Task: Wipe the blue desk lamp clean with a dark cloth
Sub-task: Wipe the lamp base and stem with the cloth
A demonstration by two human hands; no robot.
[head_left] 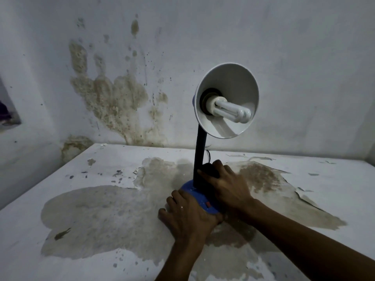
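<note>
The blue desk lamp stands on the white table (101, 199). Its blue base (197, 196) carries a small red switch, a black neck (199, 153) rises from it, and the white-lined shade (227, 98) with a spiral bulb faces me. My left hand (186, 218) lies over the near left edge of the base with its fingers curved around it. My right hand (227, 185) holds a dark cloth (211, 170) bunched under its fingers and presses it against the bottom of the neck. Most of the cloth is hidden by the hand.
The tabletop has large patches of peeled paint and brown stains around the lamp. A stained white wall (113, 98) rises right behind the table and along its left side. A thin black cord (209, 155) trails behind the neck.
</note>
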